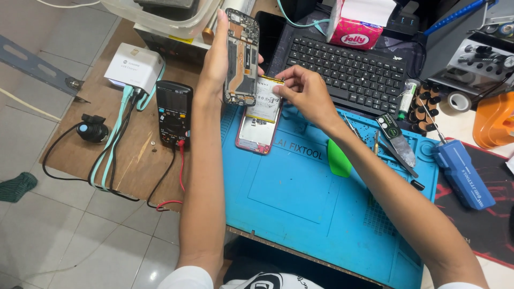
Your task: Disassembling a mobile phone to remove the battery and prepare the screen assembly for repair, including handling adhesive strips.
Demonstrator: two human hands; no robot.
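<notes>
Left hand (217,64) grips an opened phone frame (241,56) upright above the bench – fingers wrapped round its edge, circuit side showing. Right hand (305,93) pinches a white battery (266,99) btwn thumb & fingers, just beside the frame's lower end. Under the battery, a pink back cover (256,136) lies on the blue mat (300,182). Black multimeter (174,112) to the left, keyboard (348,67) behind, green pry pick (339,159) near the right forearm.

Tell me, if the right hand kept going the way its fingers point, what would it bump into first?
Probably the opened phone frame held upright in the left hand. The right hand points leftward, pinching a white battery that already reaches toward that frame. Depth is hard to judge from above, so it might pass just in front.
</notes>
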